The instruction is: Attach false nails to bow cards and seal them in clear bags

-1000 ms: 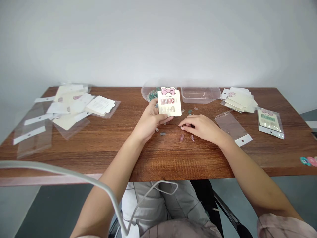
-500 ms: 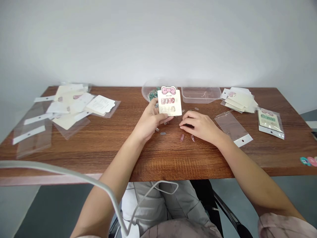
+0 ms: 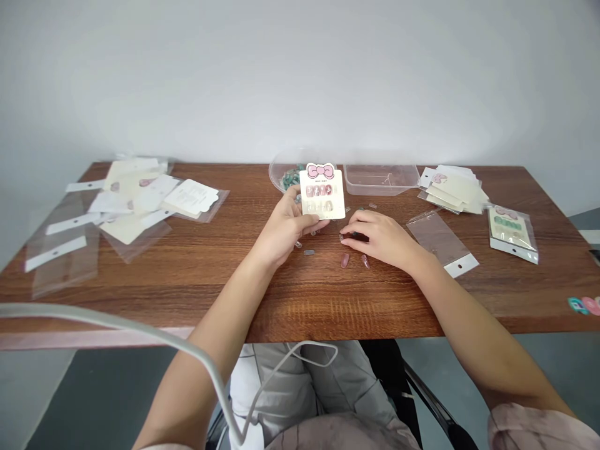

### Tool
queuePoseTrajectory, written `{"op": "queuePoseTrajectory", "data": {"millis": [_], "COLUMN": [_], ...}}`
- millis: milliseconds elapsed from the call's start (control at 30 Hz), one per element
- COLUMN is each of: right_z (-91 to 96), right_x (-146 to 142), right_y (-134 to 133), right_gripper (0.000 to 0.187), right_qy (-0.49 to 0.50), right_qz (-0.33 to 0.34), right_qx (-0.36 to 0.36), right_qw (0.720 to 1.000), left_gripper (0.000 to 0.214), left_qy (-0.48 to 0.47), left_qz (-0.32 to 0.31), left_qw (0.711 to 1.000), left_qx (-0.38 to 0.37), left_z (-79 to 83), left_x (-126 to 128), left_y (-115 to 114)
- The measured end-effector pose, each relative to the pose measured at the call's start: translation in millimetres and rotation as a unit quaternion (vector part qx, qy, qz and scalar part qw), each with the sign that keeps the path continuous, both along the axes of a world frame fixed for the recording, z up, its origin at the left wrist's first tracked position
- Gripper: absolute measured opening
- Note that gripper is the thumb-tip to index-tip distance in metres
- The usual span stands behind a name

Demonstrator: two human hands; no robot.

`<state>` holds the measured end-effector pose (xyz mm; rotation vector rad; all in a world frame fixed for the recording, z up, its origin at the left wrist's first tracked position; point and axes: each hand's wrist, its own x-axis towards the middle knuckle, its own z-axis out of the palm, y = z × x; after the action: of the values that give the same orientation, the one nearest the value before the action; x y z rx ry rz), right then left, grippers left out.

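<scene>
My left hand (image 3: 284, 225) holds up a cream display card (image 3: 322, 195) topped by a pink bow, with rows of pink press-on nails on its face. My right hand (image 3: 375, 239) rests on the wooden table (image 3: 328, 303), its fingertips curled together among small loose nails. Whether those fingertips pinch a nail is hidden. Just below them lie two pink press-on nails (image 3: 345, 260) (image 3: 365, 261). A grey nail (image 3: 308, 252) sits under the card, close to my left hand.
Behind the card stands a clear bowl of teal nails (image 3: 290, 179), next to a clear plastic tub (image 3: 380, 180). Cards and cellophane bags lie in piles (image 3: 140, 203) (image 3: 450, 187). A flat bag (image 3: 438, 240) and a packed green-nail card (image 3: 510, 231) lie right. A pale cable (image 3: 154, 337) crosses the foreground.
The card has shifted slightly to the right. My right hand's fingers have drawn a little closer together over the loose nails.
</scene>
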<state>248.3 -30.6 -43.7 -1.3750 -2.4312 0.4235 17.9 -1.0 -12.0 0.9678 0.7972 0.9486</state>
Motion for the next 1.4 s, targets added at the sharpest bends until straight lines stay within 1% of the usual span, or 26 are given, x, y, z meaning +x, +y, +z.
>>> {"op": "queuePoseTrajectory", "data": {"millis": [367, 733, 1000, 1100, 1300, 1400], "right_z": [-1.1, -3.2, 0.0, -1.1, -2.2, 1.0], "right_x": [-5.4, -8.7, -12.0, -12.0, -10.1, -4.5], "right_y": [-0.9, -1.4, -2.7, -2.1, 0.7, 0.6], "right_gripper": [0.018, 0.02, 0.013, 0.012, 0.009, 0.008], "right_qy": [0.012, 0.002, 0.03, 0.039, 0.042, 0.078], "right_qz": [-0.017, -0.058, -0.087, -0.094, -0.072, -0.104], "right_qx": [-0.019, 0.012, -0.039, -0.045, -0.014, 0.031], "right_qw": [1.0, 0.998, 0.995, 0.994, 0.996, 0.991], "left_gripper": [0.057, 0.062, 0.058, 0.059, 0.06, 0.059], "left_qy": [0.007, 0.006, 0.008, 0.008, 0.006, 0.005], "left_qz": [-0.003, -0.008, -0.004, -0.006, -0.003, -0.003], "left_qw": [1.0, 1.0, 1.0, 1.0, 1.0, 1.0], "left_qx": [-0.002, -0.003, -0.007, -0.004, -0.004, -0.005], "left_z": [-2.2, -6.7, -3.4, -3.5, -4.2, -4.4], "left_x": [1.4, 0.5, 0.8, 0.4, 0.3, 0.5], "left_y": [-0.4, 0.8, -0.7, -1.0, -0.1, -0.4]}}
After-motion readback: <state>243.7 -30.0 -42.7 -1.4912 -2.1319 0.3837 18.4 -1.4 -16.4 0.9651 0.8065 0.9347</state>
